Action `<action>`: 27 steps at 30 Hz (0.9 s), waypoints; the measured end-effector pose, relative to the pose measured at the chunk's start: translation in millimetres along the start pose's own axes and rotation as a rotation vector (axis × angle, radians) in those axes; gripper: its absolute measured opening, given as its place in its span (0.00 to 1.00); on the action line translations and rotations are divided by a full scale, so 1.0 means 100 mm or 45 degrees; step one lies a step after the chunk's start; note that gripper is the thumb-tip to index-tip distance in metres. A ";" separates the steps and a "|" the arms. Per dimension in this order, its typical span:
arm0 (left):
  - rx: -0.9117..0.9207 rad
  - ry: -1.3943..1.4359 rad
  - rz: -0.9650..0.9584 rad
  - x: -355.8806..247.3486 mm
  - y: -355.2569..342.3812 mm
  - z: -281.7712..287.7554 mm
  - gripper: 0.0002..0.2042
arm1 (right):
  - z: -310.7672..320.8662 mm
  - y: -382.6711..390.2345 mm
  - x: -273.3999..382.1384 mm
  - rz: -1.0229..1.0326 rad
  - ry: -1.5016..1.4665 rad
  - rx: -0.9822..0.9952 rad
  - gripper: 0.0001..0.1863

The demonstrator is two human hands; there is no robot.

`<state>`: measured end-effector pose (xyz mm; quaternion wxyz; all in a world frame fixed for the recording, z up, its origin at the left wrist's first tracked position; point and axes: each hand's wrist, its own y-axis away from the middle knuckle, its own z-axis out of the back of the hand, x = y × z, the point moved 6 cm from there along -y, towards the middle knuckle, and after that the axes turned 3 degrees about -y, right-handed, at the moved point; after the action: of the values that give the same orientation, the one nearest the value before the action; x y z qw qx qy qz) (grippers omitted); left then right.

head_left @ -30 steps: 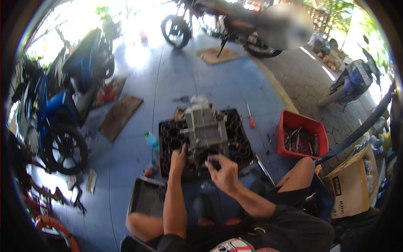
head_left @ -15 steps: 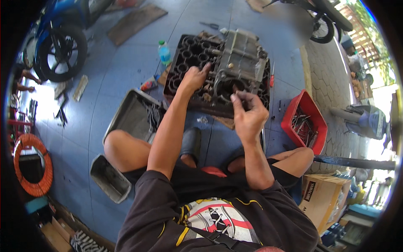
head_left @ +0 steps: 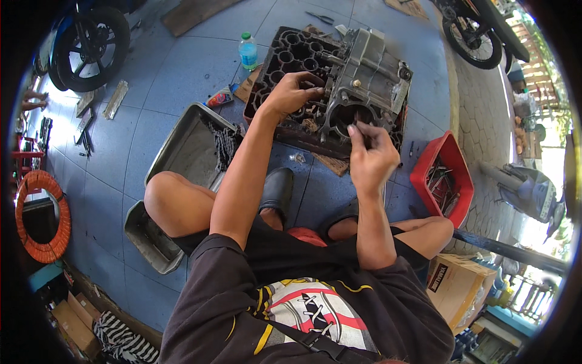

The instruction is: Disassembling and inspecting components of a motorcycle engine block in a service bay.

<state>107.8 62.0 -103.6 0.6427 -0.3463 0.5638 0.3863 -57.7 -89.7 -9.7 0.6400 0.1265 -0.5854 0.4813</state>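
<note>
A grey metal engine case [head_left: 371, 68] rests on a dark, greasy plastic crate [head_left: 280, 79] with round openings in its top. At the case's left side, by the protruding studs, is my left hand [head_left: 291, 96]. Its thumb and fingers are apart, and the fingertips lie close to the metal. My right hand [head_left: 374, 159] is at the near rim of the case's round opening [head_left: 347, 115]. Its thumb and forefinger are pinched together, with the other fingers curled. Whatever sits in that pinch is too dark and small to make out.
A grey tray [head_left: 182, 145] with a dark chain [head_left: 224, 148] stands left of the crate. A red bin [head_left: 445, 179] of metal tools is at the right. Behind are a bottle of blue liquid [head_left: 248, 53] and pliers [head_left: 320, 17]. Motorcycles [head_left: 91, 48] stand around.
The whole view has shifted slightly. My left hand has moved nearer the case, its pointing forefinger now bent and its thumb showing. My right hand stays at the round opening, still pinching.
</note>
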 end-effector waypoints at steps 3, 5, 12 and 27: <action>0.033 0.093 0.054 0.05 0.02 -0.03 0.15 | -0.10 -0.07 -0.15 -0.019 0.281 0.090 0.10; -0.011 0.182 0.130 0.11 0.05 -0.05 0.14 | 0.00 -0.07 -0.07 -0.011 0.285 0.131 0.10; -0.006 0.167 0.072 0.05 0.04 0.00 0.13 | -0.06 -0.07 -0.08 0.017 0.284 0.141 0.08; 0.028 0.188 0.127 0.12 0.07 -0.05 0.14 | 0.06 -0.07 0.16 -0.139 0.212 0.188 0.08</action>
<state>100.0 62.2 -115.7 0.5832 -0.3380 0.6304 0.3850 -58.4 -89.7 9.0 0.7005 0.1646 -0.4856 0.4964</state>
